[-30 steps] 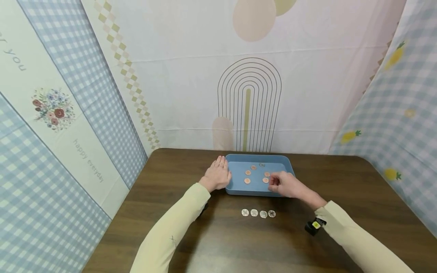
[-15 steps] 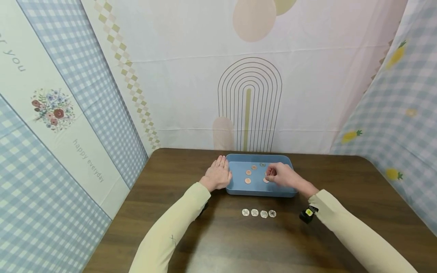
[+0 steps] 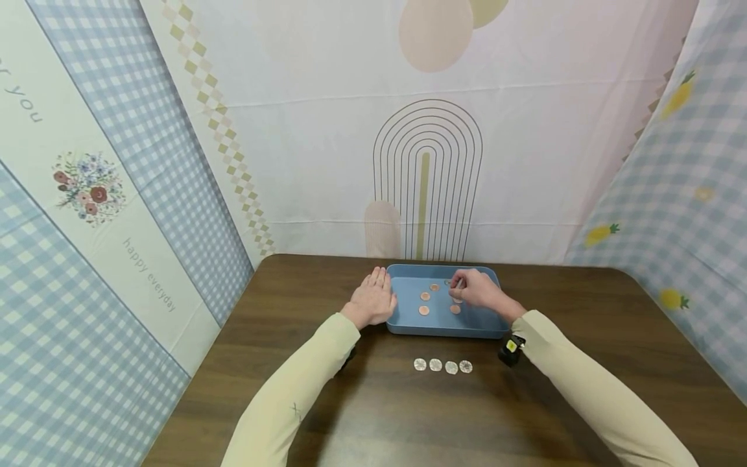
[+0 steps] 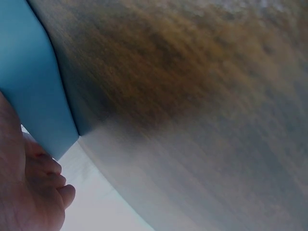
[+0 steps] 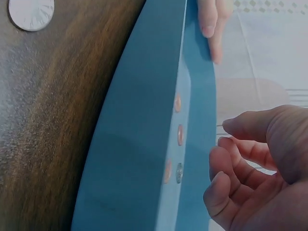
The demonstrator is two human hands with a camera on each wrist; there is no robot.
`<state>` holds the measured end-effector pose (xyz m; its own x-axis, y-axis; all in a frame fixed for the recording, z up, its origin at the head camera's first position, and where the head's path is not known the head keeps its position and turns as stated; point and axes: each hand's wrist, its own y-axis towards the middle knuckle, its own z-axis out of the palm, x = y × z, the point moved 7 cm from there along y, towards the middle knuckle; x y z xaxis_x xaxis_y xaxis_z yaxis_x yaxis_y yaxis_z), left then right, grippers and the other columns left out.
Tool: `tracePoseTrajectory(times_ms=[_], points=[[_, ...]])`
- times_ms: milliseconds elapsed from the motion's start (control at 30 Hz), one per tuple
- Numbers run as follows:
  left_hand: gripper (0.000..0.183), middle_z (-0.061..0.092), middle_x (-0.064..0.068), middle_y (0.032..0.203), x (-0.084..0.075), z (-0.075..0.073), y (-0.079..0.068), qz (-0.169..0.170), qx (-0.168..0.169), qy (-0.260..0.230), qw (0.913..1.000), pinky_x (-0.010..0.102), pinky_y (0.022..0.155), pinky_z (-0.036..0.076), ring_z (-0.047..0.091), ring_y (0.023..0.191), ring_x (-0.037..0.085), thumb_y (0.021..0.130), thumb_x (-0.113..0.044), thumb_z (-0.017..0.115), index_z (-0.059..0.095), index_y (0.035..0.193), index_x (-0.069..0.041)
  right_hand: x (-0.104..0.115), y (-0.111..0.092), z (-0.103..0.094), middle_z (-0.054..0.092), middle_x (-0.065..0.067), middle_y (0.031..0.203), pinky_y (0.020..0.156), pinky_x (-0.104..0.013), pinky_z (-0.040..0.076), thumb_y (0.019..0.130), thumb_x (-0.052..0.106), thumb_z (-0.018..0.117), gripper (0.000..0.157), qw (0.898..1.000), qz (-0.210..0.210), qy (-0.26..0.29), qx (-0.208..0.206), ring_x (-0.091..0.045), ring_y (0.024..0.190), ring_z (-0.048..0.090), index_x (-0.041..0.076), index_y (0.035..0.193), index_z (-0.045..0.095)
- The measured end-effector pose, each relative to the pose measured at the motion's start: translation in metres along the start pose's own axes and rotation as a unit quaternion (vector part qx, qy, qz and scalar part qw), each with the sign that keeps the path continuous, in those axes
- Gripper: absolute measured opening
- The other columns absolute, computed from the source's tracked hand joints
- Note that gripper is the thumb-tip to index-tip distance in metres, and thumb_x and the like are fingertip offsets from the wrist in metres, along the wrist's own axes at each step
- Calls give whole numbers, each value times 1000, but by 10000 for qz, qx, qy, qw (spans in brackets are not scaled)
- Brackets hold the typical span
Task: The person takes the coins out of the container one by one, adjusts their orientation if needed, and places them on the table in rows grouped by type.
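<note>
A shallow blue tray [image 3: 408,331] stands toward the back of the table. Inside lie several copper-coloured coins [image 3: 424,311] and one silver-coloured coin [image 3: 447,282] near the back wall. My left hand [image 3: 372,298] rests along the tray's left rim, fingers straight. Over the tray's right half is my right hand [image 3: 475,288], its fingers bent and its thumb apart from them. The right wrist view shows nothing between those fingertips, with the silver coin [image 5: 179,173] left of them. One copper coin [image 3: 458,300] is partly covered by this hand.
In front of the tray, several silver coins [image 3: 435,364] form a row on the dark wooden table [image 3: 408,415]. A patterned cloth [image 3: 327,162] hangs behind the table's back edge, with checked cloths at both sides.
My right hand has moved away from me and slightly left, from the tray's front right part toward the silver coin at the back. The left hand and the coins have stayed in place.
</note>
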<state>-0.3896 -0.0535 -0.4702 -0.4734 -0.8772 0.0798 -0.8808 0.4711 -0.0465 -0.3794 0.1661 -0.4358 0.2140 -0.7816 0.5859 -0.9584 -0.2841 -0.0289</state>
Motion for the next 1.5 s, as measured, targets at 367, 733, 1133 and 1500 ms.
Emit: tracePoseTrajectory(times_ms=[367, 733, 1133, 1500], points=[[63, 19, 19, 163, 0, 0, 4, -94, -2, -42, 9999, 39, 125, 18, 14, 153, 30, 105, -35, 23, 23, 154, 4, -23, 25, 5, 66, -6, 76, 53, -27, 49, 92, 20, 63, 23, 9988, 341, -19, -359, -13, 55, 62, 4, 108, 67], [62, 17, 19, 164, -1, 1, 7, -84, -35, -20, 10000, 40, 125, 19, 16, 153, 32, 105, -35, 21, 23, 154, 4, -50, 41, 17, 70, -2, 67, 47, -27, 48, 94, 23, 60, 37, 9961, 792, 226, -310, -11, 55, 60, 2, 124, 57], [62, 19, 19, 163, -1, 0, 7, -125, -39, -95, 9999, 40, 124, 20, 16, 153, 31, 104, -34, 23, 24, 153, 4, -57, 50, 22, 65, 1, 59, 53, -28, 44, 95, 28, 60, 40, 9928, 1108, -117, -439, -14, 55, 58, 3, 126, 59], [63, 20, 20, 163, 0, 1, 10, -143, -88, -78, 9998, 40, 125, 19, 15, 153, 31, 104, -35, 23, 24, 153, 4, -59, 57, 25, 63, -3, 67, 57, -30, 41, 97, 28, 58, 34, 9922, 1077, -457, -422, -19, 61, 56, 6, 122, 63]])
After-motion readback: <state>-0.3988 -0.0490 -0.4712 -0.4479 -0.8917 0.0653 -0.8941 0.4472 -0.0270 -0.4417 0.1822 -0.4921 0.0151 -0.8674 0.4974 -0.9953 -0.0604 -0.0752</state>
